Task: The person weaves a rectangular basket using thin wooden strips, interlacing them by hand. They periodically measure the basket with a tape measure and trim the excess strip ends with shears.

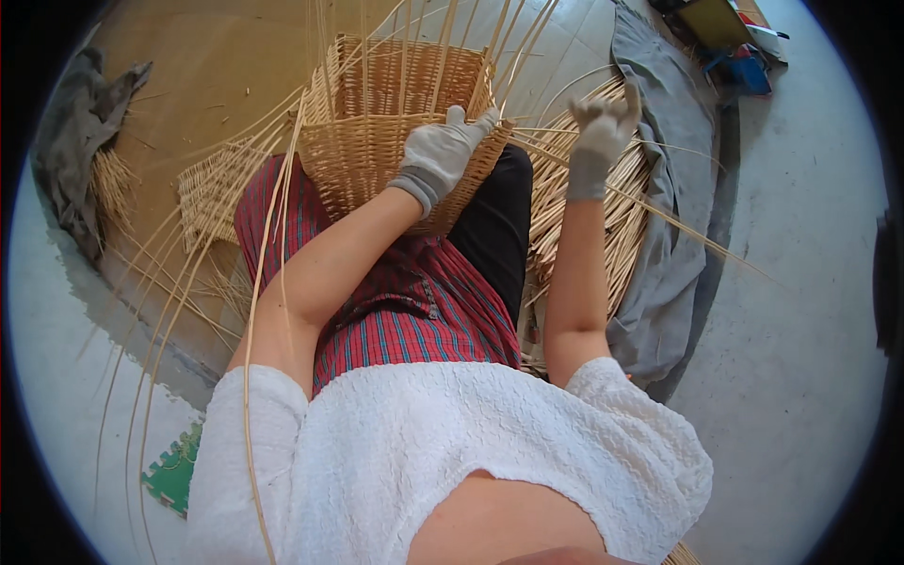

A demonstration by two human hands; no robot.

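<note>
A rectangular basket (353, 165) woven from tan wicker rests upright across my lap, with long loose stakes rising from its rim. My left hand (443, 149), in a grey-white work glove, grips the basket's near wall at the right corner. Its thumb and fingers lie over the rim. My right hand (603, 132), gloved alike, is lifted to the right of the basket, over a bundle of loose rods (589, 226). Its fingers look apart and slightly blurred, and I see nothing held in them. From the basket's right corner a long strand (650, 202) sticks out below the right wrist.
Many loose stakes (174, 282) fan down at the left beside my arm. A flat woven piece (212, 188) lies by my left knee. Grey cloth (664, 188) lies under the rods at right; more dark cloth (75, 141) is at far left. A blue object (749, 71) stands far right.
</note>
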